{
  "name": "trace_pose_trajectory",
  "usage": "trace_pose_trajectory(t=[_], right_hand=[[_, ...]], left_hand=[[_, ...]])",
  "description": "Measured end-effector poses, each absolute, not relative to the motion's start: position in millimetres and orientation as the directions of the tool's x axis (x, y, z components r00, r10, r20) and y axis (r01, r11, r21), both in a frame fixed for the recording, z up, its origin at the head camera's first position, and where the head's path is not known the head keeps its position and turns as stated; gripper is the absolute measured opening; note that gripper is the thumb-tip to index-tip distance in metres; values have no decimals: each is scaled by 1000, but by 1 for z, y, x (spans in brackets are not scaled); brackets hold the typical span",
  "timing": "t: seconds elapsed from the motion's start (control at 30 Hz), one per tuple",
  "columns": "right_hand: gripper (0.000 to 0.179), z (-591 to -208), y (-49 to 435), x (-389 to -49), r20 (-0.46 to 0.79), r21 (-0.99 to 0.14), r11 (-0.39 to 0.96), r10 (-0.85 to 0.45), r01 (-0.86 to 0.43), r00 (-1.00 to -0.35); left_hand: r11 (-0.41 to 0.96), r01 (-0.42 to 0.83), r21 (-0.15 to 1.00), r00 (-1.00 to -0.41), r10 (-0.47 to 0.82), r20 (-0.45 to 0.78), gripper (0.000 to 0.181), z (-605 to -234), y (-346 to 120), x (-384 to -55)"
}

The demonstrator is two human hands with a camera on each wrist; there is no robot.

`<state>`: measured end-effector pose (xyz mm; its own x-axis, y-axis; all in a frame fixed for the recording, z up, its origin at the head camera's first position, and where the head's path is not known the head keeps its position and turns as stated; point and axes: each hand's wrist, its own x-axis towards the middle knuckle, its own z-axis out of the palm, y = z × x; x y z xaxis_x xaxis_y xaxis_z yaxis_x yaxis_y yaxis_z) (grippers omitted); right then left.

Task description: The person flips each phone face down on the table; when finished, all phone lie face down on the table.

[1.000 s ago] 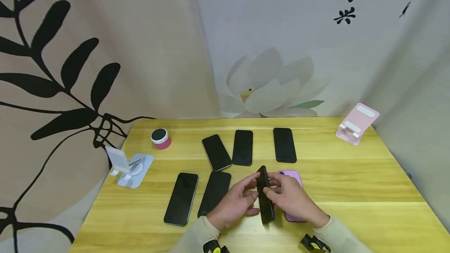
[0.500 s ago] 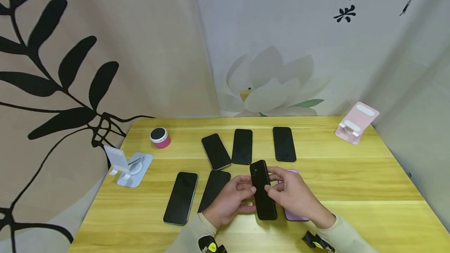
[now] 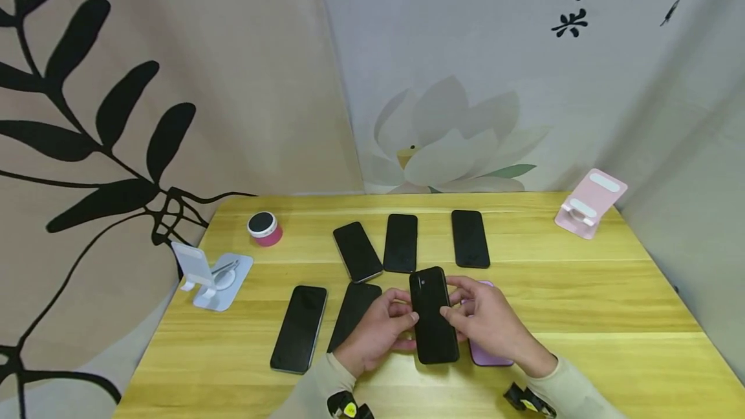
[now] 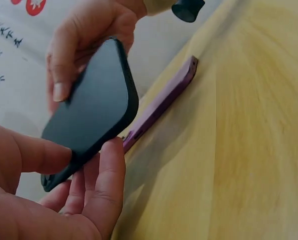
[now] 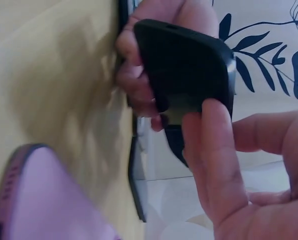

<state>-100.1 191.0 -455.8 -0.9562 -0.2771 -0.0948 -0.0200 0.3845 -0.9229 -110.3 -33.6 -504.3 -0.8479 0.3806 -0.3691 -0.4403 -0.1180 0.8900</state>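
Above the front of the table, both hands hold a black phone (image 3: 433, 325) tilted, a camera cluster near the top of the face towards the head camera. My left hand (image 3: 375, 332) pinches its left edge, thumb (image 4: 49, 157) on the upper face and fingers below. My right hand (image 3: 489, 322) pinches the right edge, its fingers (image 5: 219, 155) against the glossy underside. A purple phone (image 3: 485, 354) lies under the right hand, partly hidden by it. Just left of the left hand rests another black phone (image 3: 354, 312), its lower end partly covered by that arm.
On the wooden table (image 3: 582, 315) several more dark phones lie flat, one (image 3: 299, 328) at front left and one (image 3: 470, 238) at the back. A light blue stand (image 3: 224, 283) and a pink-and-white jar (image 3: 265, 229) are at left, a pink stand (image 3: 590, 205) at back right.
The held phone has turned from nearly edge-on to showing its broad camera face, its upper end swinging left. Both hands keep hold; the left has shifted slightly left.
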Motion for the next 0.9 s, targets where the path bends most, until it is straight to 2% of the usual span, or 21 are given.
trace_pose_trajectory(t=[0.33, 0.6, 0.9], right_hand=[[61, -475, 193, -104, -168, -902, 427, -236, 53, -957], [60, -488, 192, -109, -140, -862, 506, -225, 7, -964], [58, -495, 193, -113, -160, -848, 531, -252, 1, -954]], left_hand=[[-15, -387, 922, -862, 361, -356, 41, -497, -39, -110], [153, -324, 934, -864, 355, -357, 57, -491, -40, -108], [220, -267, 938, -868, 369, -333, 60, -488, -45, -106]])
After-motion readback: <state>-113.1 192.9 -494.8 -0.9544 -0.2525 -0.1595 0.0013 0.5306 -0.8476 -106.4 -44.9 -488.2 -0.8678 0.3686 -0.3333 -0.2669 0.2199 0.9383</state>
